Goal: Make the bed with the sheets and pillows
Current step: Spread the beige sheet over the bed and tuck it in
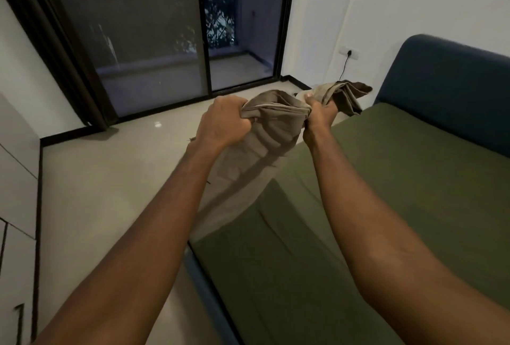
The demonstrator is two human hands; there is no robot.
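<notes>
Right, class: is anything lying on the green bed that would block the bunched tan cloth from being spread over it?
Nothing visible does. The left hand and right hand grip the tan cloth over the bed's edge, and the green bed surface shows only wrinkles; the forearms hide some of it.

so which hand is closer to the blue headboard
Right. The right hand grips the beige sheet on the side toward the headboard; the left hand grips it farther off, over the floor.
</notes>
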